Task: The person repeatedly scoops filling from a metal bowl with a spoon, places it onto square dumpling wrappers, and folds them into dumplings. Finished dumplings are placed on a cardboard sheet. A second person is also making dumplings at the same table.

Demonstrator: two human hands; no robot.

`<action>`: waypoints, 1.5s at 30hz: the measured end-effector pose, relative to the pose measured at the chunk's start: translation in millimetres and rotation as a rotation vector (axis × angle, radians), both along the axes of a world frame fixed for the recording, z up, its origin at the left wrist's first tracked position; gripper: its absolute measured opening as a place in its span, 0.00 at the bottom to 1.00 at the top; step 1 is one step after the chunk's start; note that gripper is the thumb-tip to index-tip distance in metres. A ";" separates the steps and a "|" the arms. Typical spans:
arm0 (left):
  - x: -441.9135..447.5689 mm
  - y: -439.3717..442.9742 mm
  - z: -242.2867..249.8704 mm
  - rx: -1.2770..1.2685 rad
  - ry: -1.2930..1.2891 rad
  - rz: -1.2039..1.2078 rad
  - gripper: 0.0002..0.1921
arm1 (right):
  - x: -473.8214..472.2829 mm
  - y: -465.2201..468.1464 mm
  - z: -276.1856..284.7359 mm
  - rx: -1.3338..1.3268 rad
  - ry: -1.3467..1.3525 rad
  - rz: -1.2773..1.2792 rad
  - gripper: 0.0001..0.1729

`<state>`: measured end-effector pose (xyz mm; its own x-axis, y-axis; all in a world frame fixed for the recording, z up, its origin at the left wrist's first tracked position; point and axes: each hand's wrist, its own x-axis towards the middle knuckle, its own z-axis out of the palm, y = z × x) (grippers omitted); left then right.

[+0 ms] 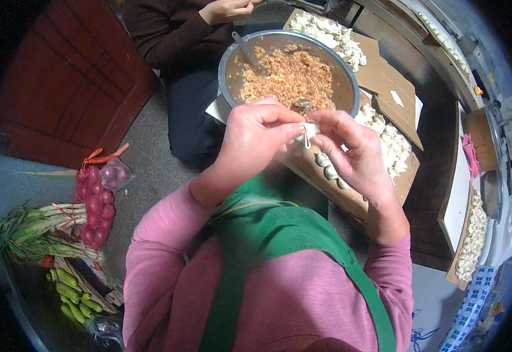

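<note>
Both hands meet over the near rim of a large metal bowl [224, 83] of minced filling [293, 77]. Between the fingertips of my left hand [256, 136] and my right hand [355, 147] is a small white folded dumpling wrapper [309, 132], pinched from both sides. A metal spoon [303, 104] shows just behind my fingers, its handle hidden by a hand. Another long-handled utensil [245, 48] leans in the bowl at the far left. Below my right hand, a few shaped dumplings [330, 172] sit on a cardboard sheet [315, 187].
More dumplings [392, 145] crowd the cardboard on the right, and others [326, 35] lie beyond the bowl. Another person's hand [227, 9] is at the top. Netted red onions [97, 207], leafy green stalks [31, 229] and green peppers [73, 292] are on the left floor. A dumpling board [469, 242] stands far right.
</note>
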<state>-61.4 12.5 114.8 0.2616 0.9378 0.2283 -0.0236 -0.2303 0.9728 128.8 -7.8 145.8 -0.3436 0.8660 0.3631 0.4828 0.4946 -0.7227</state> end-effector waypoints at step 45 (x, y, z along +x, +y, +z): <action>26.0 -15.2 -9.3 -0.077 -0.103 -0.123 0.20 | 8.6 1.9 -16.2 -0.474 0.647 -0.002 0.07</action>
